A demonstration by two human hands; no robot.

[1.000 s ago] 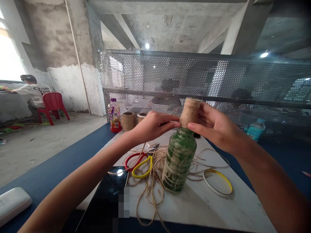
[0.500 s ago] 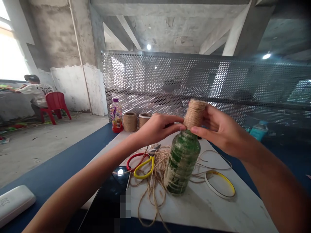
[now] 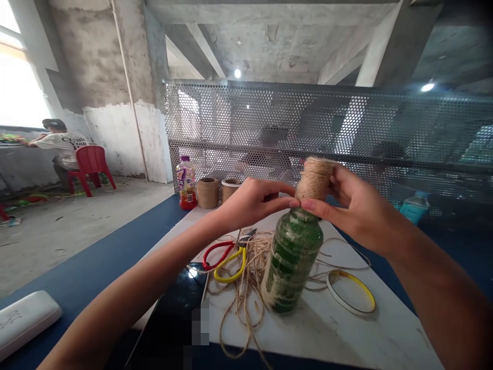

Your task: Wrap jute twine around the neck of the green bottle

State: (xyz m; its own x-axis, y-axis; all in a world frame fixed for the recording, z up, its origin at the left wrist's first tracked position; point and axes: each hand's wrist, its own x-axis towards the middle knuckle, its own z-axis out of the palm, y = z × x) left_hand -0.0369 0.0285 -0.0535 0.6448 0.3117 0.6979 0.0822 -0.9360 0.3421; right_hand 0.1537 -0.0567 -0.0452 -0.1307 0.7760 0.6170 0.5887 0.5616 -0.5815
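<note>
A green glass bottle [image 3: 291, 267] stands on the white marble worktop [image 3: 346, 341], a little in from the near edge. Strands of jute twine band its body loosely, while close, tight coils of the same twine cover its neck [image 3: 316, 179]. Both hands pinch that neck from either side. The left hand [image 3: 254, 203] reaches in with its fingers pressed together, their tips against the lower coils. The right hand [image 3: 358, 210] curls around the other side, fingers bent over the coils, with one finger lying just beneath them and almost meeting the left fingertips.

A tangle of loose twine [image 3: 252, 272] lies against the bottle's base, beside a pair of red-and-yellow-handled scissors [image 3: 225, 262]. To the right sits a yellow-edged ring of tape [image 3: 350, 293]. A dark tablet [image 3: 169, 313] lies at the worktop's near left. Farther back stand two twine spools [image 3: 208, 193], a juice bottle [image 3: 187, 184] and a perforated metal screen [image 3: 246, 113].
</note>
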